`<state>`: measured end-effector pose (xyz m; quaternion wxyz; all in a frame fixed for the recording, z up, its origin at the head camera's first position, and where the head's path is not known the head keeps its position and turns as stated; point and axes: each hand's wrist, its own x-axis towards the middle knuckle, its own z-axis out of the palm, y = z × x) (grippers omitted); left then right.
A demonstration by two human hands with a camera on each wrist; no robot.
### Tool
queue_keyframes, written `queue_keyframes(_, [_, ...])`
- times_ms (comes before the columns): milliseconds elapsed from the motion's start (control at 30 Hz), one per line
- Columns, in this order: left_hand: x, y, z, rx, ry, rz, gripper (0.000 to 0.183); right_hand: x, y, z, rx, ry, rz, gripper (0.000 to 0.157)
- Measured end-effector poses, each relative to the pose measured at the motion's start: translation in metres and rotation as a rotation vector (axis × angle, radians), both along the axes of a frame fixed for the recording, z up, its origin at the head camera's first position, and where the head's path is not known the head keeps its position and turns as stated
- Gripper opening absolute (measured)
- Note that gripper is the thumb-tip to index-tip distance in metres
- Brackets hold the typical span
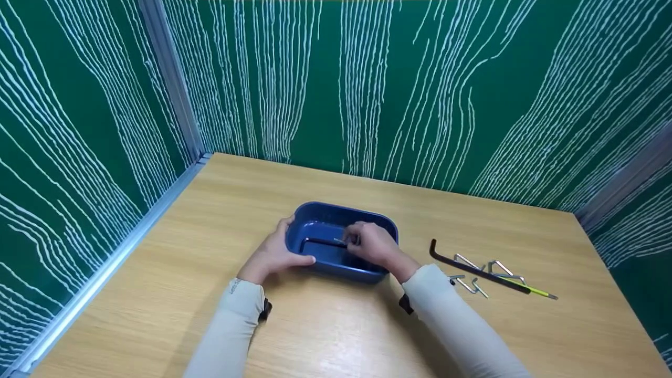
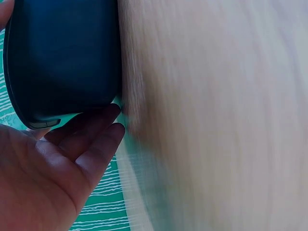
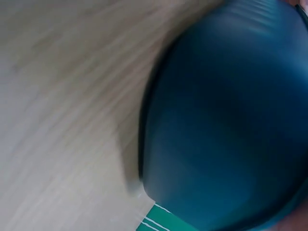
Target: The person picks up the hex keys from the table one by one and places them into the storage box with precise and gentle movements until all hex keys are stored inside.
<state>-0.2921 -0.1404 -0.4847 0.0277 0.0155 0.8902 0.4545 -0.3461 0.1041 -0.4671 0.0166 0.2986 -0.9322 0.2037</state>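
A blue plastic box [image 1: 336, 271] stands on the table, seen from outside in both wrist views. My left hand [image 1: 275, 252] holds its left end, thumb on the near rim and fingers at the far left side. In the left wrist view, the fingers [image 2: 98, 144] bend about the box's end wall. Inside the box lies a black hex key [image 1: 320, 241], its short arm to the left. My right hand [image 1: 373, 244] reaches into the box with curled fingers, pinching a small silver hex key [image 1: 340, 241], mostly hidden by the fingers. The box wall blocks most of this hand in the right wrist view.
Right of the box lie a large black hex key [image 1: 478, 270], several silver hex keys [image 1: 464, 283] and a yellow-handled tool [image 1: 541, 292] with a metal tip, partly crossing one another. Green, white-lined panels [image 1: 325, 105] border the wooden table [image 1: 210, 210] at the back and sides.
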Motion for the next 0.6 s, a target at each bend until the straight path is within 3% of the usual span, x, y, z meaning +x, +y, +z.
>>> queue_keyframes(333, [0.0,0.001,0.002,-0.003,0.01,0.01,0.118,0.001,-0.003,-0.008,0.061,-0.001,0.006,0.008])
queue_keyframes(600, [0.002,0.001,0.002,-0.002,0.001,0.013,0.117,0.0,-0.005,-0.013,0.137,-0.067,-0.029,0.012])
